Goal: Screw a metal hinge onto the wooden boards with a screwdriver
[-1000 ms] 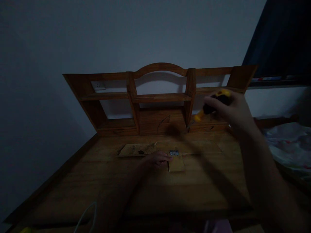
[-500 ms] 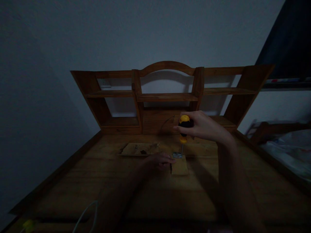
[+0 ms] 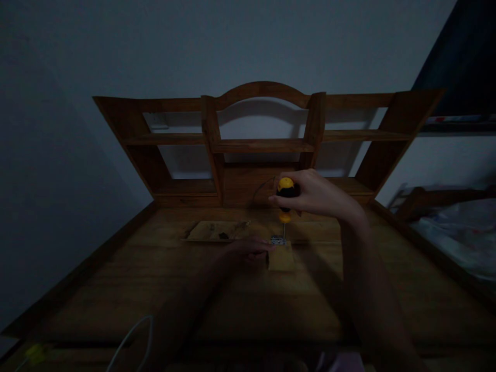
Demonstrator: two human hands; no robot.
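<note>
My right hand is wrapped round the yellow and black handle of a screwdriver. The screwdriver stands upright, its shaft pointing down at the right end of a small metal hinge. That hinge lies at the far edge of a small square wooden block on the tabletop. My left hand grips the block's left side, fingertips close to the hinge. Whether the tip sits in a screw is too small and dark to tell. A flat, rough-edged wooden piece lies beyond my left hand.
A wooden shelf unit rises at the back of the desk, against the wall. A white cable loops at the front left, near a yellow object. Pale bedding lies to the right. The light is dim.
My right hand has brought the screwdriver from the upper right down to the hinge and turned it upright. My left hand has stayed at the block. The camera view has shifted slightly.
</note>
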